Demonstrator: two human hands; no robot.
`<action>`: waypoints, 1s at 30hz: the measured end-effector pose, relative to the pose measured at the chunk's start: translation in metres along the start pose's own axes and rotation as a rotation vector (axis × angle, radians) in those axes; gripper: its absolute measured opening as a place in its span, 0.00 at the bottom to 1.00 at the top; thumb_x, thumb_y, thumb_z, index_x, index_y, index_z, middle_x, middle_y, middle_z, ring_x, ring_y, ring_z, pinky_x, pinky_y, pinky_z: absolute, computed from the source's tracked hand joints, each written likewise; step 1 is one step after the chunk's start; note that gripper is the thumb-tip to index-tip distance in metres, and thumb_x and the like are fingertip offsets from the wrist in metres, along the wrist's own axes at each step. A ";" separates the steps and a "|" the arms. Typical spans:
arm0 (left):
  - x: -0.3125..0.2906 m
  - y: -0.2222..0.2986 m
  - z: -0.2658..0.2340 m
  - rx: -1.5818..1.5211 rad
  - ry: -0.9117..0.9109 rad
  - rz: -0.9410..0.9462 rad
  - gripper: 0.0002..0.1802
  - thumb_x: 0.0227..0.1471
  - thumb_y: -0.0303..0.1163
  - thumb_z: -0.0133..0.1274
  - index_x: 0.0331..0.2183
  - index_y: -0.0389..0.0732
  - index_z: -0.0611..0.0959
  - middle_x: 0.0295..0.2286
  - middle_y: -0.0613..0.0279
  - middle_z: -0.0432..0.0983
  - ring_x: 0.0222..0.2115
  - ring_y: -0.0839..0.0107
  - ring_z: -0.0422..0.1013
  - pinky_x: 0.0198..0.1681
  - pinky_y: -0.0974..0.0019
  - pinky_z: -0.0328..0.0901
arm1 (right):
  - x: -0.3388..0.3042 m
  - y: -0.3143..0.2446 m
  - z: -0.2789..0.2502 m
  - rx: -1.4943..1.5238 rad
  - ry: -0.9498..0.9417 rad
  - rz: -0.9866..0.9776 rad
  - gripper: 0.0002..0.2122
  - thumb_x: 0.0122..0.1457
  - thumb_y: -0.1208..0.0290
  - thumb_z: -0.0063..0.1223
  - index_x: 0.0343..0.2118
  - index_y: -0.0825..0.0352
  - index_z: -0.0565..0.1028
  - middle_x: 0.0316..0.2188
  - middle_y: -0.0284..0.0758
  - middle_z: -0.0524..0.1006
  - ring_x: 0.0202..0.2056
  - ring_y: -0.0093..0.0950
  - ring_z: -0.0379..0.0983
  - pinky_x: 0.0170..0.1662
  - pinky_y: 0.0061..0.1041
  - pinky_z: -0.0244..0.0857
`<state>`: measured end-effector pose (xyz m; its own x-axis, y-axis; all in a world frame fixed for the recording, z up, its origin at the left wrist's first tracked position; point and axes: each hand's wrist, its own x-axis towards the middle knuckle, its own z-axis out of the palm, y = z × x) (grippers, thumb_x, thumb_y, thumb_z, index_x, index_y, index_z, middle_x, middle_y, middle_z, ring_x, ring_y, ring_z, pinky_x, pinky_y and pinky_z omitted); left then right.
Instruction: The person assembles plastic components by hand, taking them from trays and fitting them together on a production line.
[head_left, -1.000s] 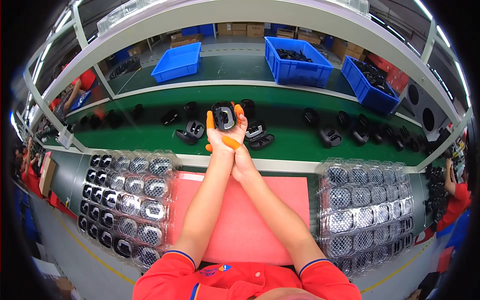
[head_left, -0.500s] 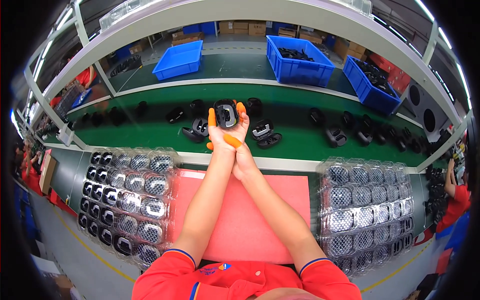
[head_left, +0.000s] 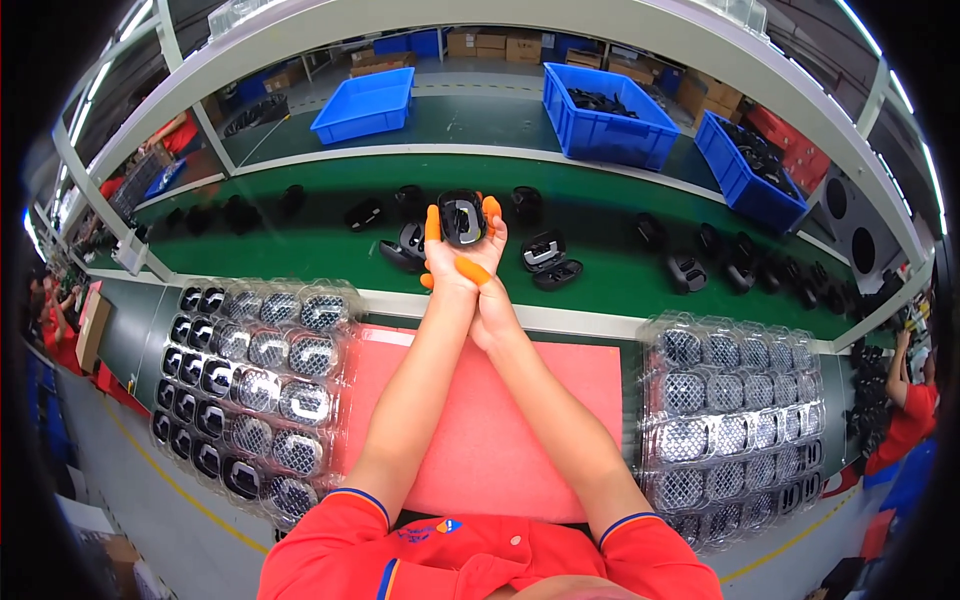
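Blue bins (head_left: 615, 142) hold dark parts; the left hand (head_left: 450, 258) cups a black case (head_left: 462, 218).

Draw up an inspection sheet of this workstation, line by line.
Surface: green belt beyond a pink mat.
Things: black case, held up.
Clutter: other cases on the belt; clear trays either side of the mat; blue bins beyond, two holding dark parts.
Hands: left hand palm up around the case; right hand around the left wrist.
Cables: nothing seen for certain.
Surroundings: people in red, both edges; boxes behind.
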<state>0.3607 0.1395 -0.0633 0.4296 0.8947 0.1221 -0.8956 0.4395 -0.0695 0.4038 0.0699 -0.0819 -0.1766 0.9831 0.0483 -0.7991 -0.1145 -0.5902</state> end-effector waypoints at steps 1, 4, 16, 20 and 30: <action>0.000 0.000 -0.001 0.011 0.001 -0.003 0.28 0.50 0.51 0.46 0.44 0.37 0.73 0.39 0.52 0.72 0.41 0.55 0.68 0.39 0.55 0.66 | 0.000 0.000 0.000 -0.001 0.011 -0.005 0.23 0.56 0.62 0.48 0.50 0.73 0.62 0.42 0.41 0.71 0.42 0.33 0.72 0.44 0.29 0.67; 0.000 0.000 -0.002 0.015 -0.001 0.008 0.29 0.50 0.51 0.45 0.44 0.37 0.73 0.39 0.52 0.72 0.40 0.54 0.69 0.39 0.55 0.66 | -0.001 0.000 0.000 -0.004 0.013 -0.002 0.23 0.56 0.63 0.48 0.50 0.73 0.62 0.42 0.41 0.71 0.42 0.33 0.72 0.44 0.29 0.67; 0.005 0.000 -0.006 -0.037 0.032 -0.046 0.29 0.48 0.52 0.49 0.40 0.34 0.74 0.37 0.49 0.72 0.39 0.52 0.68 0.38 0.54 0.66 | 0.007 0.007 -0.012 -0.020 -0.018 -0.017 0.25 0.58 0.59 0.45 0.53 0.72 0.60 0.45 0.43 0.70 0.45 0.35 0.70 0.48 0.32 0.65; 0.009 0.000 -0.009 -0.043 -0.009 -0.103 0.28 0.47 0.51 0.50 0.37 0.33 0.75 0.35 0.45 0.72 0.37 0.52 0.68 0.37 0.53 0.67 | 0.006 0.006 -0.012 -0.031 -0.044 -0.042 0.27 0.58 0.58 0.45 0.54 0.71 0.59 0.47 0.44 0.69 0.46 0.36 0.69 0.49 0.32 0.64; 0.004 0.050 0.036 0.672 -0.022 0.326 0.27 0.54 0.54 0.42 0.42 0.40 0.72 0.34 0.52 0.74 0.33 0.61 0.73 0.32 0.62 0.68 | 0.004 -0.001 -0.002 -0.293 0.011 -0.142 0.22 0.63 0.58 0.35 0.55 0.65 0.61 0.47 0.42 0.70 0.45 0.34 0.70 0.46 0.33 0.64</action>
<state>0.3138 0.1616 -0.0310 0.1336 0.9665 0.2191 -0.8578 0.0021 0.5139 0.4049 0.0747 -0.0828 -0.0678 0.9880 0.1390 -0.6159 0.0682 -0.7849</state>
